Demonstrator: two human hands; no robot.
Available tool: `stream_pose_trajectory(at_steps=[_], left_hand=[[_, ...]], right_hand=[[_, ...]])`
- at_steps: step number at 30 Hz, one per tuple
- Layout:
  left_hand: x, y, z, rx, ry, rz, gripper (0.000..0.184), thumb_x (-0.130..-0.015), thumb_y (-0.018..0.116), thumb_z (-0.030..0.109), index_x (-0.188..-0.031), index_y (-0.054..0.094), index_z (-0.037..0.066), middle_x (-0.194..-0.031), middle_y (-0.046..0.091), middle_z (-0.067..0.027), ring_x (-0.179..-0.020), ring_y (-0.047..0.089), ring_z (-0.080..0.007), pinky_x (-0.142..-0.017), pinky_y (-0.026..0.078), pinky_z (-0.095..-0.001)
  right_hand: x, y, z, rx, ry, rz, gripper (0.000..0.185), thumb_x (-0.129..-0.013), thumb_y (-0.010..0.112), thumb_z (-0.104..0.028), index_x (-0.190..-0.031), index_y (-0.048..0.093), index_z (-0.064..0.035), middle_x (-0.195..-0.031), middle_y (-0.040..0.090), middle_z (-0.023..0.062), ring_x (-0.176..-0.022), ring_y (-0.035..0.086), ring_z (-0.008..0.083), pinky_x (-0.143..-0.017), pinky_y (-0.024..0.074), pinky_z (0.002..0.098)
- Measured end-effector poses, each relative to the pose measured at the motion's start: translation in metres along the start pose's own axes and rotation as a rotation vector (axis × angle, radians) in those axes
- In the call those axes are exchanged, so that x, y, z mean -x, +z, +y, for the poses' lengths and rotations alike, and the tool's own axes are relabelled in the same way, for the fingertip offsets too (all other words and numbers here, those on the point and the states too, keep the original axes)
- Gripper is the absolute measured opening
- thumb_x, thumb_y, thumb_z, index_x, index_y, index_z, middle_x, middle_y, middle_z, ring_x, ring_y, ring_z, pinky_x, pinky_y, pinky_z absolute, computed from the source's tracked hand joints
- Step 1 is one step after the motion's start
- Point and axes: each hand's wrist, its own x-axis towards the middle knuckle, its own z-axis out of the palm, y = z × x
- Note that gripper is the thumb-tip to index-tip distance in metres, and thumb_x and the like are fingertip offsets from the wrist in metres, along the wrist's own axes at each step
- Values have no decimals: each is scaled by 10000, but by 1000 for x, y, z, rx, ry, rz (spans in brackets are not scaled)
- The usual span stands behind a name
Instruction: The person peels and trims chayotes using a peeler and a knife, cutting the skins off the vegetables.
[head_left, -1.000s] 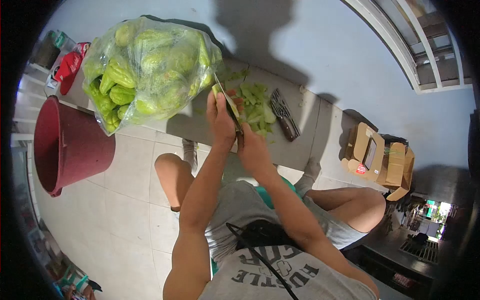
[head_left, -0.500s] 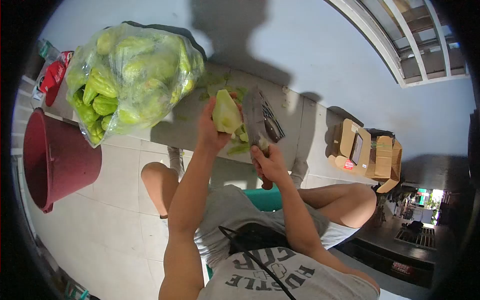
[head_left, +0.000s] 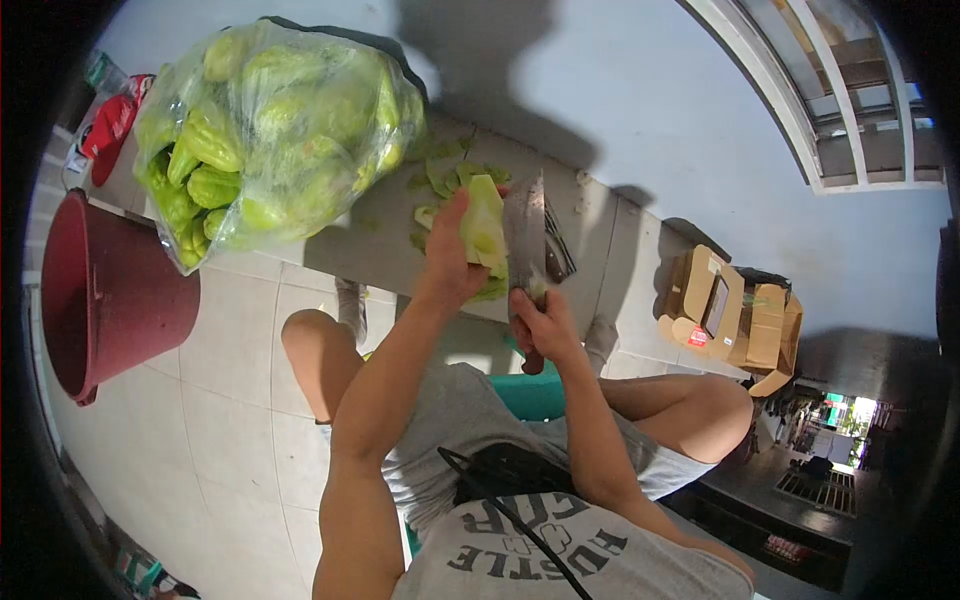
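Observation:
My left hand (head_left: 455, 262) is wrapped around a pale, mostly peeled chayote (head_left: 484, 228) above the grey bench. In my right hand (head_left: 545, 328) is the handle of a large knife (head_left: 525, 222) with a broad, stained blade. The blade stands beside the chayote's right side; whether the two touch, I cannot tell. Green peelings (head_left: 442, 182) lie on the bench behind and under the chayote. Partly hidden behind the blade, other utensils with dark handles (head_left: 557, 262) rest on the bench.
A clear plastic bag (head_left: 310, 130) full of green chayotes sits on the bench at left. A dark red bucket (head_left: 140, 300) stands on the tiled floor. To the right are open cardboard boxes (head_left: 705, 290). A wall rises behind the bench (head_left: 375, 225).
The knife has turned more upright and its blade is closer to the chayote. My left hand has shifted slightly right with the chayote, which is now tilted differently. A piece of peel shows near the knee.

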Motion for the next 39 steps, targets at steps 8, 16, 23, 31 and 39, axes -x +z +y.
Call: stream_pose_trajectory(at_steps=[8,16,23,31,39], left_hand=[[10,-6,-30,63,-42,158,464,-964,511,440,-1237,536,66,-1042,627,-58,-938,635,-195,-817,535,-359],[2,-2,-26,63,-35,101,423,-971,511,407,-1213,533,60,-1096,622,-88,-974,627,-229,-862,516,-392],[7,17,-28,-648,269,364,447,-1012,464,360,-1241,519,-20,-1075,593,-83,-938,570,-186,-842,462,-319],[-4,3,-22,-938,495,145,347,-981,520,268,-1105,555,-55,-986,595,-175,-897,571,-255,-801,445,-349],[-25,-12,-20,-1229,788,233,345,-973,495,279,-1100,562,-34,-980,597,-206,-895,589,-366,-778,460,-428]], right_hand=[[-5,13,-21,-162,-27,-55,367,-958,609,-352,-773,511,-51,-545,480,-7,-433,444,99,-388,352,289],[-6,15,-19,-331,50,-117,323,-951,627,-319,-790,517,-61,-553,479,-8,-425,444,97,-382,348,282],[-12,18,-27,-190,60,65,396,-931,630,-415,-820,511,-55,-568,502,14,-409,454,104,-366,364,278],[-28,20,-23,-185,112,142,391,-913,650,-426,-805,572,-59,-509,499,10,-372,458,119,-345,376,302],[-34,18,-14,-235,-25,173,425,-892,680,-435,-791,573,-36,-495,498,11,-363,474,126,-339,373,295]])
